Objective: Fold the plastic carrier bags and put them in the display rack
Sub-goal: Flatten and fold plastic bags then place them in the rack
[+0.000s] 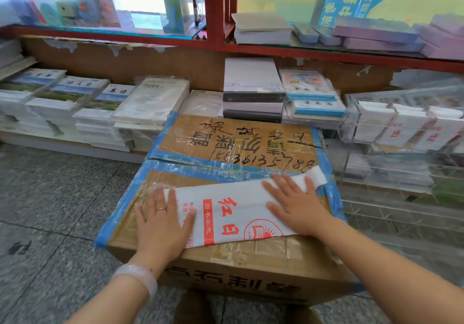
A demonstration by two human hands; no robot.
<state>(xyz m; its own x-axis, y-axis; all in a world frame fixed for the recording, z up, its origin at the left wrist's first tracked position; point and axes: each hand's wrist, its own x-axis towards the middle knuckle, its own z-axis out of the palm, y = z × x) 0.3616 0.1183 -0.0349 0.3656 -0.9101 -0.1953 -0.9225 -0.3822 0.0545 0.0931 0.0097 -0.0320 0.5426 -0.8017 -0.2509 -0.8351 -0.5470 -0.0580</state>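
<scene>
White plastic carrier bag [236, 213] with red print, folded into a long strip, flat across the near half of a taped cardboard box [226, 145], its handle end reaching the box's right edge. Left hand [160, 225] palm-down on the strip's left end, fingers straight and slightly spread, ring on one. Right hand [296, 205] flat on the right part, fingers splayed, pressing. Clear acrylic display rack [356, 133] just right of the box, holding folded white bags [401, 125]. Stacked books [82, 102] on the low shelf behind.
</scene>
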